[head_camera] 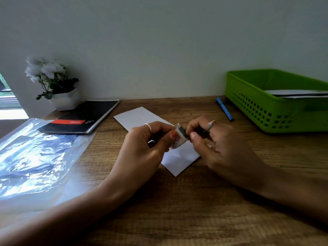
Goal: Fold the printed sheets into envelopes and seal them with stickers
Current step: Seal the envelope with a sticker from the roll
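White folded paper, an envelope-shaped sheet (179, 157), lies flat and slantwise on the brown wood-grain table (195, 201), and it serves as the landmark for everything here. Just above its middle, both hands meet over a small roll of printed stickers (179, 135), white with dark and reddish patterns. The left hand (142, 146), wearing a thin silver ring, pinches the roll between thumb and curled fingers on its left side. The right hand (218, 142), with an ornate silver ring, has its thumb and fingers curled against the roll's right edge; whether it has hold of a loose sticker end is too small to tell. The roll is held clear of the sheet, not resting on it.

Left of the envelope-shaped sheet and farther back lies a black notebook with a red band (79, 119). Beyond the notebook, against the pale wall, stands a white pot of white flowers (58, 89). Well to the left of the sheet, a crinkled clear plastic sleeve (33, 155) is spread over the table, its far corner touching the notebook. To the right of the sheet and behind the right hand lies a blue pen (224, 109). Farther right sits a green perforated plastic tray (252, 105), with white folded papers (298, 94) inside it.
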The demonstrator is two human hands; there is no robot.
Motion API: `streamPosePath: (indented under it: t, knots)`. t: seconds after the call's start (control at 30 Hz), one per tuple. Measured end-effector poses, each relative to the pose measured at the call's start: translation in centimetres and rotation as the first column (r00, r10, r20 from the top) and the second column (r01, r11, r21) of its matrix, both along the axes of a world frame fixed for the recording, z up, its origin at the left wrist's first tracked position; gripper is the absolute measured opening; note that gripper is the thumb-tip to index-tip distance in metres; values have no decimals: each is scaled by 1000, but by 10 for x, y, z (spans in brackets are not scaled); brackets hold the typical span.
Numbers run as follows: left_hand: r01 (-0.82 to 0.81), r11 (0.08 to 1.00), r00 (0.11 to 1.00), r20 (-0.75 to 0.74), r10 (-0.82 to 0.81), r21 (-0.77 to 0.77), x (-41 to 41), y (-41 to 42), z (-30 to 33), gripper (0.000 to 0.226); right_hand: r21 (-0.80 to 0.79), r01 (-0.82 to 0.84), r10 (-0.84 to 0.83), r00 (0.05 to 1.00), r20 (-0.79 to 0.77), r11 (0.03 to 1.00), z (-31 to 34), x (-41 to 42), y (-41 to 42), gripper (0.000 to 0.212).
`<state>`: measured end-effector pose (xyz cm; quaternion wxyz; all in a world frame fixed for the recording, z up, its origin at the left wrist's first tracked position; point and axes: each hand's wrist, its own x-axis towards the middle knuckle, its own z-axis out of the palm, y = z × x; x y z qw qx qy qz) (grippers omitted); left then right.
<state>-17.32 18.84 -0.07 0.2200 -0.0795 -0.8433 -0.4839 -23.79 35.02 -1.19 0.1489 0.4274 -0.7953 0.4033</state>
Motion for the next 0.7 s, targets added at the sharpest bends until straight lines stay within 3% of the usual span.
streamPosePath:
  t: [0.47, 0.7]
  knots:
    - [12, 1000, 1000, 11, -12, -10, -1, -2, -1, 13, -80, -37, 52, 979, 195, 996, 5, -4, 2, 9]
    - [-12, 1000, 1000, 17, 13, -28, -3, -3, -2, 15, -33, 23, -20, 997, 76, 999, 2, -3, 0, 6]
